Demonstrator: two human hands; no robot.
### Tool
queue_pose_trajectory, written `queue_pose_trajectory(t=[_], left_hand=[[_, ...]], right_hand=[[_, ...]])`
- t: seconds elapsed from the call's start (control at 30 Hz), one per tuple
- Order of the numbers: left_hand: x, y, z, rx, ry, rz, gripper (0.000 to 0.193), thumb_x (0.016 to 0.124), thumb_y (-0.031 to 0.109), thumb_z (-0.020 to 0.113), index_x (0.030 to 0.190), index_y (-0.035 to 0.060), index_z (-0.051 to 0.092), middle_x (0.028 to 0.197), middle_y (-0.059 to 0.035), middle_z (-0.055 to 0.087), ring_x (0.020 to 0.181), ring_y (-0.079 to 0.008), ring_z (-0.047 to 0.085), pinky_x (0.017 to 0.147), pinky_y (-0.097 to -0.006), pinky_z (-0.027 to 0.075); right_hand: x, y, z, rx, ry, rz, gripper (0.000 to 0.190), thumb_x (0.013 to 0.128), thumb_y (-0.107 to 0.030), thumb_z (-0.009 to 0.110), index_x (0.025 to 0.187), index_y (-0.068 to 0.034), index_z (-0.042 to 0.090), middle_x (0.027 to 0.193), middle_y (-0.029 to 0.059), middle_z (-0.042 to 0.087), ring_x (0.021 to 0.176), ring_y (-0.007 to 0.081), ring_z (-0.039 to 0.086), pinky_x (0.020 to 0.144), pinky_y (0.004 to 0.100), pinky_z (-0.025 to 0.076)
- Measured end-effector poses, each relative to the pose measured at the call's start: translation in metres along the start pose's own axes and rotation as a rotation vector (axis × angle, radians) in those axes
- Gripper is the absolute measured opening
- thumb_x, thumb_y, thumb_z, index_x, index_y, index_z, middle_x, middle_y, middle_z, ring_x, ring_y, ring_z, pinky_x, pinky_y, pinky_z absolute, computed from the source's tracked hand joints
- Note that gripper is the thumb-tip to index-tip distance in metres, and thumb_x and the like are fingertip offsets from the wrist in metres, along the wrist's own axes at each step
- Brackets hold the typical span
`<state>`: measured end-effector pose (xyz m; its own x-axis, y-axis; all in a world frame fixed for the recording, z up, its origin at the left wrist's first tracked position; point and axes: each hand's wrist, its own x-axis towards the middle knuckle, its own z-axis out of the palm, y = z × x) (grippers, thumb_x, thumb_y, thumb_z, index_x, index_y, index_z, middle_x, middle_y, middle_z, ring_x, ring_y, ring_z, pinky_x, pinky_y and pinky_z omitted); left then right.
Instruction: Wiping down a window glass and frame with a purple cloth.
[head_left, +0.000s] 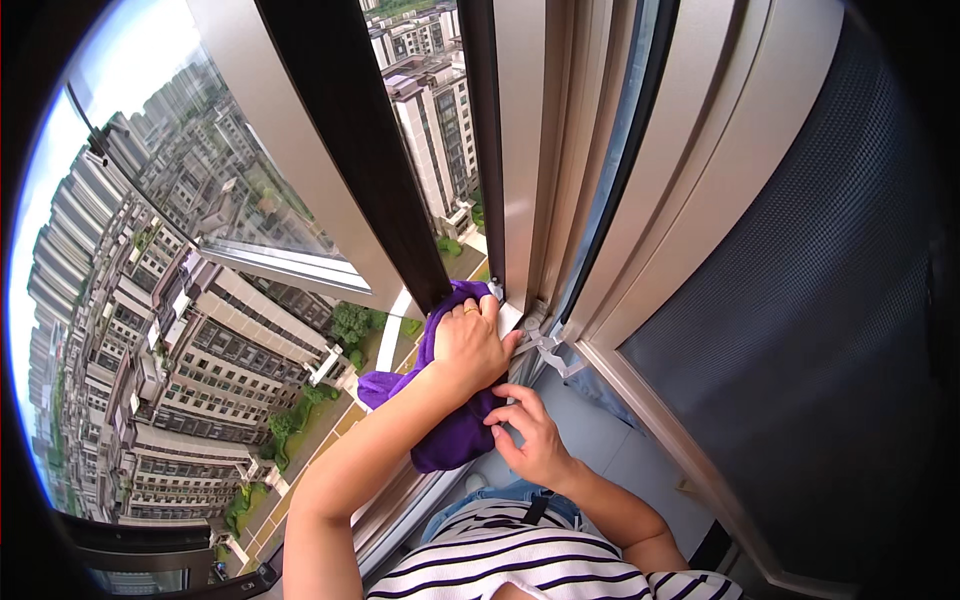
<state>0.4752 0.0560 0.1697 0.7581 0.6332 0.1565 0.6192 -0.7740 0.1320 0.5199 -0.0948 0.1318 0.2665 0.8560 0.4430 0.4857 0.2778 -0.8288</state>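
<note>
My left hand (474, 337) presses a purple cloth (461, 442) against the bottom corner of the window frame, by the foot of a dark frame bar (375, 150). A ring is on one of its fingers. The cloth hangs down over the sill and below my left forearm. Just right of its lower part is my right hand (529, 435), fingers apart and bent, the fingertips near or at the cloth's edge. A metal stay arm (553, 354) of the window sits right of my left hand.
An outward-opened glass sash (292, 150) stands at the upper left, above a drop to high-rise buildings (240, 345) and gardens. A screen panel in a metal frame (787, 262) fills the right. Grey floor tiles (600, 427) show indoors beneath it.
</note>
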Motion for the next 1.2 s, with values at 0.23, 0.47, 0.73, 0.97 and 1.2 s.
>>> queue_pose_trajectory(t=[0.23,0.47,0.73,0.97,1.2], left_hand=[[-0.039,-0.010,-0.017,-0.223,0.064,0.121,0.034,0.078,0.024,0.058,0.091,-0.0041,0.042,0.092,-0.0251,0.052,0.090,-0.0391,0.051,0.079,-0.0409,0.041],[0.010,-0.030,-0.003,-0.450,-0.165,0.260,0.035,0.078,0.027,0.056,0.092,-0.0014,0.042,0.094,-0.0204,0.048,0.093,-0.0373,0.048,0.081,-0.0408,0.038],[0.006,-0.005,-0.009,-0.021,-0.076,0.127,0.037,0.076,0.032,0.056,0.088,-0.0016,0.046,0.085,-0.0173,0.056,0.089,-0.0314,0.053,0.078,-0.0378,0.042],[-0.010,-0.033,0.018,-0.542,0.158,0.179,0.034,0.080,0.023,0.053,0.098,-0.0040,0.043,0.093,-0.0213,0.053,0.088,-0.0370,0.051,0.077,-0.0406,0.041],[0.012,-0.024,0.005,-0.694,0.045,-0.081,0.014,0.079,0.009,0.050,0.084,0.0016,0.040,0.077,-0.0204,0.052,0.074,-0.0385,0.052,0.067,-0.0407,0.043]], right_hand=[[-0.054,0.024,-0.015,0.098,-0.021,0.295,0.010,0.075,-0.002,0.056,0.085,-0.003,0.058,0.093,0.0098,0.056,0.078,0.0245,0.058,0.064,0.0300,0.048],[-0.045,0.037,-0.006,0.128,-0.106,0.287,0.010,0.075,-0.002,0.056,0.085,-0.002,0.056,0.089,0.0109,0.056,0.077,0.0254,0.058,0.063,0.0304,0.047],[-0.019,0.035,0.004,0.000,-0.254,0.200,0.012,0.073,0.002,0.056,0.085,0.000,0.055,0.086,0.0119,0.056,0.075,0.0249,0.058,0.063,0.0307,0.046],[-0.040,0.043,0.004,0.085,-0.244,0.349,0.010,0.074,-0.001,0.055,0.085,0.000,0.056,0.087,0.0131,0.056,0.079,0.0298,0.056,0.068,0.0338,0.046],[-0.027,0.042,-0.004,0.015,-0.319,0.341,0.010,0.075,0.001,0.055,0.085,0.000,0.056,0.085,0.0119,0.057,0.079,0.0278,0.058,0.068,0.0329,0.047]])
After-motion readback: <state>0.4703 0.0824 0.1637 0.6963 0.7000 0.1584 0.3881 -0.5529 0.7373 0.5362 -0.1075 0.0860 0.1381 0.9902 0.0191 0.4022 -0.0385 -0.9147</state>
